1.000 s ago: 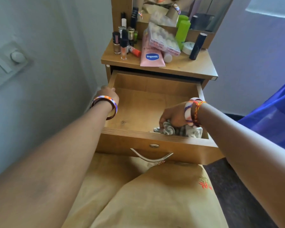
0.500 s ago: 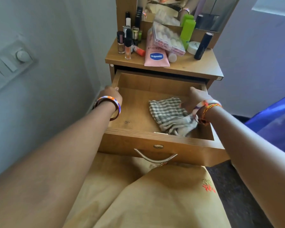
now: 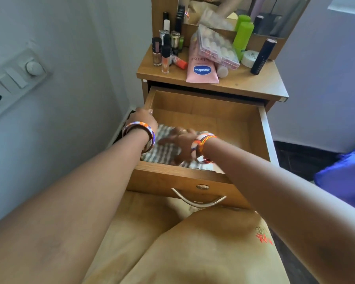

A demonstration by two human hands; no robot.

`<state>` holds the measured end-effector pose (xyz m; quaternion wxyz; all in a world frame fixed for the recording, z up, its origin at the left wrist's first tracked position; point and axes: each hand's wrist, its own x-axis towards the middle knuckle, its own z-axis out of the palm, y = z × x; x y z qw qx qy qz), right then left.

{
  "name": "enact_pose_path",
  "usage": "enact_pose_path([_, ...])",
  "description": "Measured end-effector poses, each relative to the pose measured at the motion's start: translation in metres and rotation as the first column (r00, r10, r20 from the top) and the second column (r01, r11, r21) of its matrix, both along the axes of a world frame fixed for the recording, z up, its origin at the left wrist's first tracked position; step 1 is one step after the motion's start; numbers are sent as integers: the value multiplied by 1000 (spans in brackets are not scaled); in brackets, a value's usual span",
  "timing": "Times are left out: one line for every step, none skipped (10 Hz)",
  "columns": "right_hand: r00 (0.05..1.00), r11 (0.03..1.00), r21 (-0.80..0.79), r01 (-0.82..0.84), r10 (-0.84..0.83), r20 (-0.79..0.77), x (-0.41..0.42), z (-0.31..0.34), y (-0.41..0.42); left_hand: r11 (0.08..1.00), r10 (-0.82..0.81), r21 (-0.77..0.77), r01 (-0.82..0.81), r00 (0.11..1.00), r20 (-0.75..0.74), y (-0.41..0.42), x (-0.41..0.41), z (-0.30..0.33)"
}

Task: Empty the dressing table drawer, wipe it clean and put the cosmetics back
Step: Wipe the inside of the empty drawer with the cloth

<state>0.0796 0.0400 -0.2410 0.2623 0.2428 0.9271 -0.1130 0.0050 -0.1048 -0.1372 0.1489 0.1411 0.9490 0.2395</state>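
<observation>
We are working in the pulled-out drawer (image 3: 211, 119) of the dressing table, which is projecting toward us with its curved metal handle (image 3: 198, 199) facing our lap. A checked cloth (image 3: 165, 149) is lying on the drawer floor, toward its left and front. Our right hand (image 3: 181, 143) is resting on top of this cloth, fingers spread and reaching leftward, pressing it flat against the wood; the hand is motion-blurred, so we cannot tell exactly how each finger is lying. Our left hand (image 3: 145, 117) is gripping the left side wall of the drawer, with the fingers curling over its top edge. The two hands are sitting close together but apart, each wrist carrying coloured bangles. The right half of the drawer floor is showing bare wood. Above the drawer, the worktop (image 3: 258, 83) is carrying the cosmetics: a cluster of small nail polish and lip product bottles (image 3: 166, 50) is standing at the left, a pink Vaseline tube (image 3: 201, 68) is lying flat near the front edge, and a clear compartment box (image 3: 217, 48) is leaning tilted over the tube. To the right, a green bottle (image 3: 242, 37) is standing upright, a white jar (image 3: 249, 58) is sitting just beside it, and a dark tube (image 3: 262, 56) is standing tilted at the far right. A mirror (image 3: 223, 11) is rising behind them. A switch panel (image 3: 14, 78) is sitting on the left wall.
</observation>
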Motion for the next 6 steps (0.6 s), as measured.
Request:
enact_pose_path([962, 955, -118, 271, -268, 44, 20, -60, 120, 1000, 5, 24, -5, 1000, 11, 0, 0, -1])
enact_pose_path([904, 896, 123, 427, -426, -34, 64, 45, 65, 999, 7, 36, -7, 1000, 11, 1, 1, -2])
enact_pose_path([939, 914, 222, 339, -343, -24, 63, 79, 24, 999, 10, 30, -10, 1000, -5, 2, 3, -1])
enact_pose_path([987, 985, 76, 155, -157, 20, 33, 70, -7, 1000, 1, 3, -1, 999, -33, 2, 4, 0])
enact_pose_path([991, 991, 53, -122, 124, -51, 13, 84, -54, 1000, -22, -18, 21, 999, -44, 2, 1, -1])
enact_pose_path([981, 991, 41, -129, 134, -141, 5, 83, -48, 1000, -25, -19, 25, 999, -43, 1, -1, -3])
